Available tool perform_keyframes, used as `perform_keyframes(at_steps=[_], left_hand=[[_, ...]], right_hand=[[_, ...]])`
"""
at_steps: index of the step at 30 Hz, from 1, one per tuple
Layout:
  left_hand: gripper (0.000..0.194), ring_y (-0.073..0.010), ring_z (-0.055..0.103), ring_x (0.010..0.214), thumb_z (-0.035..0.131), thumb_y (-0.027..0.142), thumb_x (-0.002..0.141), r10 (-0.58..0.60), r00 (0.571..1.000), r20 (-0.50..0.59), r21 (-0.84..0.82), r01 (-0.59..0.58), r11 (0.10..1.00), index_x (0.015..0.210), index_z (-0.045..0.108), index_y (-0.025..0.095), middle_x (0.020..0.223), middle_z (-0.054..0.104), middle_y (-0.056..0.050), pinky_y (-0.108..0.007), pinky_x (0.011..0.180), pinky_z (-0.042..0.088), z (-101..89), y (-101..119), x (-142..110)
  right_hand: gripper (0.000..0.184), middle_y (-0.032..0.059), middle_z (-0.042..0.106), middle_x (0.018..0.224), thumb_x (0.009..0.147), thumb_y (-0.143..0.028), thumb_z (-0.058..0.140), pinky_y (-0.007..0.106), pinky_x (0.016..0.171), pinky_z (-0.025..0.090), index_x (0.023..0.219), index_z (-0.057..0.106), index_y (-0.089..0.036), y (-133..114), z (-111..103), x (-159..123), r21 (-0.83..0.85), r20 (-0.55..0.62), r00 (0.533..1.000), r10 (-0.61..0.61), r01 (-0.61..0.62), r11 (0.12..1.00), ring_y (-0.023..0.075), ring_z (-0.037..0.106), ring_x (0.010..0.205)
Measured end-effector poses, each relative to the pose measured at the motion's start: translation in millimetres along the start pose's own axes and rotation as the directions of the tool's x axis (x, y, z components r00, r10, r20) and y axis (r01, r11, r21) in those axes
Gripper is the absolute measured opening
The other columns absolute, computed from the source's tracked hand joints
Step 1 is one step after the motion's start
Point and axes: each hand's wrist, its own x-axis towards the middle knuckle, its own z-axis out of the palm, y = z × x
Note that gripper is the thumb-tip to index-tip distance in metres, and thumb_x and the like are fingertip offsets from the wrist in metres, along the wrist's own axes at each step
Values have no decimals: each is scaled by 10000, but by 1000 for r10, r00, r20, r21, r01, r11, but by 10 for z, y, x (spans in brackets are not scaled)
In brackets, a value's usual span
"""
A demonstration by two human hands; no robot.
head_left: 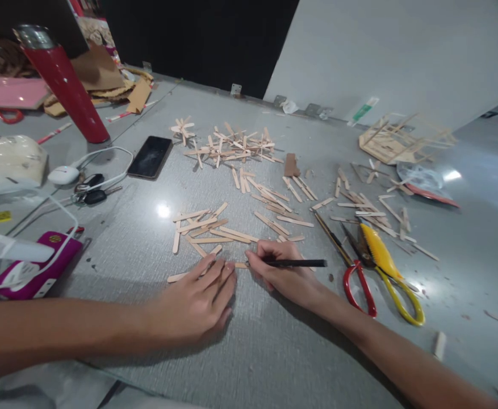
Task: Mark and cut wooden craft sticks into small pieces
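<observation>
1. Pinches a black pen in the right hand, fingers drawn narrow around the barrel, with the tip hidden behind them and the back end pointing away from the left hand.
2. Lays the left hand palm down and nearly flat, fingers stretched out and close together, fingertips at a wooden stick low on the grey worktop.
3. Shows a short length of that stick in the gap between the hands, just beside the right fingertips; cannot tell how far under the left fingers to trace it.
4. Has a loose pile of sticks just beyond the left hand, and more scattered sticks beyond the right.
5. Faces a cluster of star-shaped stick pieces farther beyond both hands, near a scrap of brown cardboard.
6. Has scissors with red and yellow loops to the right of the right hand, beside a yellow-handled tool, and an open wooden frame well beyond.
7. Has a purple device to the left of the left hand, with a dark phone and a red flask farther off.
</observation>
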Motion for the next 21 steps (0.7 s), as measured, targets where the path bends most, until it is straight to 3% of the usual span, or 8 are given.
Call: perform_keyframes(at_steps=[10, 16, 21], left_hand=[[430, -337, 694, 1209, 523, 297, 1048, 2, 1000, -8, 5, -2, 1000, 1289, 669, -28, 1282, 746, -231, -483, 1156, 424, -1, 9, 4], [434, -342, 700, 1199, 509, 293, 1049, 16, 1000, -6, 16, -16, 1000, 1282, 670, -36, 1278, 746, -239, -487, 1151, 430, 6, 0, 2], [451, -344, 684, 1234, 537, 301, 1039, 2, 1000, 0, -11, -2, 1000, 1311, 655, -39, 1296, 734, -251, -494, 1180, 407, 30, 7, -11]], right_hand=[[408, -51, 505, 465, 991, -253, 565, 247, 439, 321, 604, 434, -243, -49, -29, -29, -70, 7, 999, -31, 32, 997, 104, 442, 427], [406, -59, 525, 451, 1002, -302, 573, 228, 422, 345, 617, 461, -240, -10, -4, -26, -23, -1, 1000, -1, 1, 1000, 95, 476, 387], [438, -57, 533, 455, 1027, -355, 572, 231, 442, 372, 616, 475, -236, -2, 30, -41, 11, -20, 999, -45, 45, 999, 91, 475, 387]])
